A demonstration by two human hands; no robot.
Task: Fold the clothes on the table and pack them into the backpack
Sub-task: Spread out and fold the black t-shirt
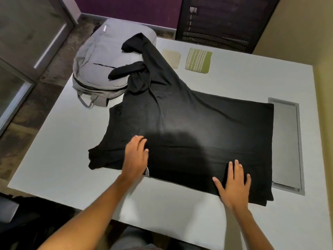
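step: flattening black shirt (198,127) on table (54,159) | left hand (137,156) fingers loosely spread, resting on cloth; right hand (234,183) flat, fingers spread, pressing near edge | sleeves trail onto grey backpack (100,69) | advice: smooth outward, pull sleeves in before folding

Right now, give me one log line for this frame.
stage: folding black shirt | left hand: flat on shirt | right hand: flat on shirt | grey backpack: nothing packed

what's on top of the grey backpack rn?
Two sleeves of the black shirt drape over the grey backpack. The backpack's inside is not visible.
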